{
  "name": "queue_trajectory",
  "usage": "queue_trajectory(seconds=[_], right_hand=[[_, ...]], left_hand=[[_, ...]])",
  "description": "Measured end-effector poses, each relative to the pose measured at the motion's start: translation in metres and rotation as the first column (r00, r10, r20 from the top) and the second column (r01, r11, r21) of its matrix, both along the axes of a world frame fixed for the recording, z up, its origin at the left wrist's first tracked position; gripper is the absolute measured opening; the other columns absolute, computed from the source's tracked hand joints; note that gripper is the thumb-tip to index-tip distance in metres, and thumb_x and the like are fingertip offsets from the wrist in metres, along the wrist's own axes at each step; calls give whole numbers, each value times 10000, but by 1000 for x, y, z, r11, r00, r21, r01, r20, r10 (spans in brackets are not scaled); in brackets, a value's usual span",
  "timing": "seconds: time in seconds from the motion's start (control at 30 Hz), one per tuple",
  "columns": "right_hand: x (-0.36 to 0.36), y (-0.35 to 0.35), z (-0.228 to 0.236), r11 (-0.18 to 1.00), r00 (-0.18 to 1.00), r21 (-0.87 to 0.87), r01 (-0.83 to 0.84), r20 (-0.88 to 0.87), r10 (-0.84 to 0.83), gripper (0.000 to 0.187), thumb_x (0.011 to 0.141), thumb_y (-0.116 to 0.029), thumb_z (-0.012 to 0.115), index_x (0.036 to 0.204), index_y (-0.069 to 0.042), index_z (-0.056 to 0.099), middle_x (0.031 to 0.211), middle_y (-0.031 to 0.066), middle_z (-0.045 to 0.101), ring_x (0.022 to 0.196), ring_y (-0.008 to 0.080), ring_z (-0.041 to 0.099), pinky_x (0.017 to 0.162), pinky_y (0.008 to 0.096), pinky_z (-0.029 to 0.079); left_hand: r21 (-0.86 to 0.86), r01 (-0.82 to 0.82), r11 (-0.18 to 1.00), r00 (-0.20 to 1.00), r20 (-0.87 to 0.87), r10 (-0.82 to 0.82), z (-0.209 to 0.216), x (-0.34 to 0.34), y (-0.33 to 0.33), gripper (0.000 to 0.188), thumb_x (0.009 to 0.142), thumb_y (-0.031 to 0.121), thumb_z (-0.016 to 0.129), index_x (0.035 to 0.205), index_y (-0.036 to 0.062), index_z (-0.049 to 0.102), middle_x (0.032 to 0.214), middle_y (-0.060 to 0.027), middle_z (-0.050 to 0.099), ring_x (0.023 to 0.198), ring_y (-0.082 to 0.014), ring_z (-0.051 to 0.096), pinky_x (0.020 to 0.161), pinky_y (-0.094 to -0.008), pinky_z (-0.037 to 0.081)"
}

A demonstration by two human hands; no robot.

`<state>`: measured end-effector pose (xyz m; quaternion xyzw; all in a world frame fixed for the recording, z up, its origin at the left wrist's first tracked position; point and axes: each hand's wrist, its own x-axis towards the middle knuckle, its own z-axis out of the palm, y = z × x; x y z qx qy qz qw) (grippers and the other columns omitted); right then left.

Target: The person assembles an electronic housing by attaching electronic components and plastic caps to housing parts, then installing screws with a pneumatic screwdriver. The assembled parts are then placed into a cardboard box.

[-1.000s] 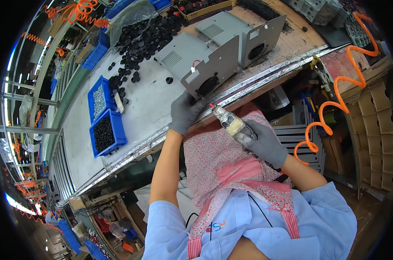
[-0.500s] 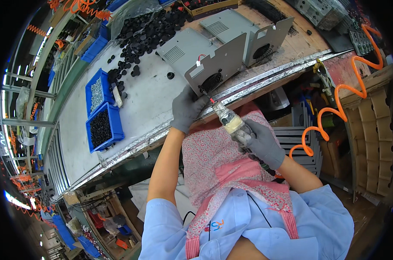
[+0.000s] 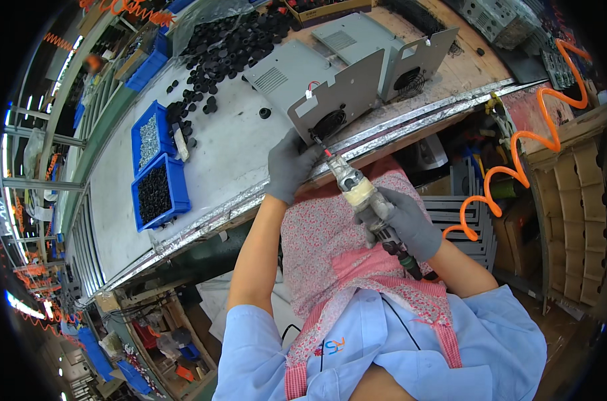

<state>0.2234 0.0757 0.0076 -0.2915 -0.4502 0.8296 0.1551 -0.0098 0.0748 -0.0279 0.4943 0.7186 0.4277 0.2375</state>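
Observation:
A grey sheet-metal casing (image 3: 347,90) stands on the bench in front of me, with a round black fan (image 3: 329,123) on its upright panel. My left hand (image 3: 291,166), in a grey glove, is closed at the panel's lower left corner; its fingertips are partly hidden there. My right hand (image 3: 407,224), also gloved, wraps round a power screwdriver (image 3: 358,189) with tape on its body. Its bit points up and left at the panel's lower edge, beside my left fingertips. Whether a screw sits at the tip is too small to tell.
A second grey casing (image 3: 420,63) stands right behind the first. Left lie blue bins of silver screws (image 3: 149,144) and black parts (image 3: 154,195). Loose black caps (image 3: 226,53) cover the far bench. An orange coiled hose (image 3: 494,190) hangs at right; a metal-covered edge (image 3: 236,215) runs along the front.
The screwdriver has tilted slightly in my right hand, and more of its rear end shows. The orange hose has swung a little left. My left hand stays at the panel corner.

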Motion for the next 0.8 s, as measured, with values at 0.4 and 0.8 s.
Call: queue_trajectory(seconds=[0.4, 0.8], right_hand=[[-6, -4, 27, 928, 999, -373, -18, -34, 6, 718, 777, -656, 436, 891, 49, 510, 676, 99, 546, 490, 167, 576, 470, 303, 530], [-8, 0, 16, 940, 996, -338, -33, -91, 2, 680, 753, -635, 497, 890, 30, 540, 715, 101, 569, 531, 174, 586, 500, 351, 539]], left_hand=[[-10, -52, 999, 999, 0, 52, -5, 2, 1, 353, 701, 136, 654, 1026, 21, 576, 885, -124, 660, 793, -208, 648, 713, -290, 491], [29, -55, 998, 997, 53, 54, 0, 8, 1, 371, 715, 103, 642, 1069, 24, 561, 910, -116, 659, 798, -156, 642, 709, -269, 491]])
